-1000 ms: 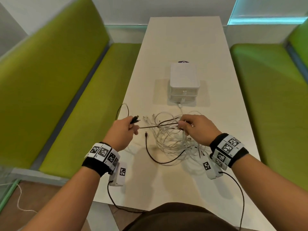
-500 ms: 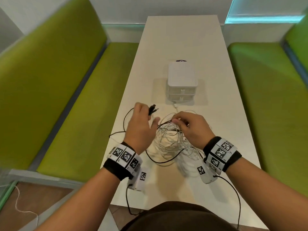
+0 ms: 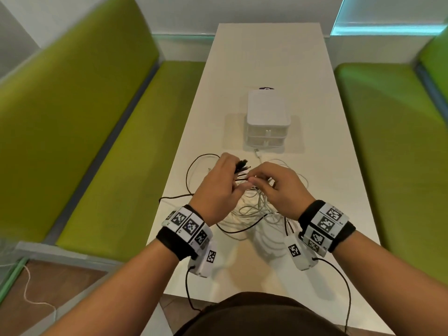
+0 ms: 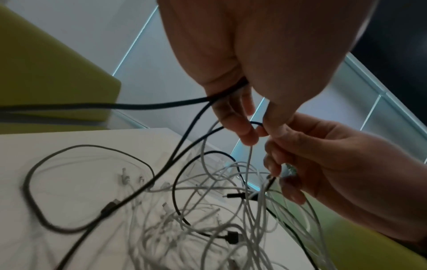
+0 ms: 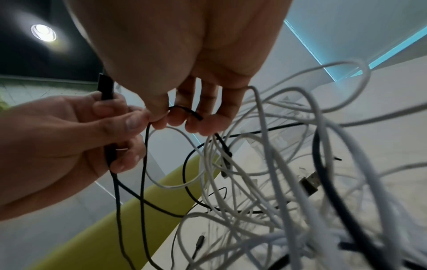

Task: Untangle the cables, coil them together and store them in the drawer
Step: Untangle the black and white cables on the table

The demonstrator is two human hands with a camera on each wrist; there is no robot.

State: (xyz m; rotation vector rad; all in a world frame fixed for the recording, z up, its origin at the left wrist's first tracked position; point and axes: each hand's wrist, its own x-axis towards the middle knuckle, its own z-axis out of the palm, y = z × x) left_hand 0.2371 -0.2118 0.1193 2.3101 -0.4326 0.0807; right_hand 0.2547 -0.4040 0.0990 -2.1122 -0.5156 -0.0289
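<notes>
Just above the white desk (image 3: 286, 57), both hands meet over a tangle of cables (image 3: 254, 209) that lies on the near part of the surface. The left hand (image 3: 218, 187) has its fingers (image 5: 108, 109) curled round black cables (image 4: 161, 106), whose plug ends stick out past the knuckles in the head view; loops of the same black cable trail down to the desk on the left side. The right hand (image 3: 278, 187) pinches a thin black cable (image 5: 184, 111) between thumb and fingertips, touching the left hand's fingertips, while white cables (image 5: 289, 146) drape from it; whether it grips any white strand too is hard to tell. Farther along the desk, just beyond the tangle, stands a small white drawer unit (image 3: 268, 117), both drawers closed, with a white plug (image 3: 257, 151) lying at its foot.
</notes>
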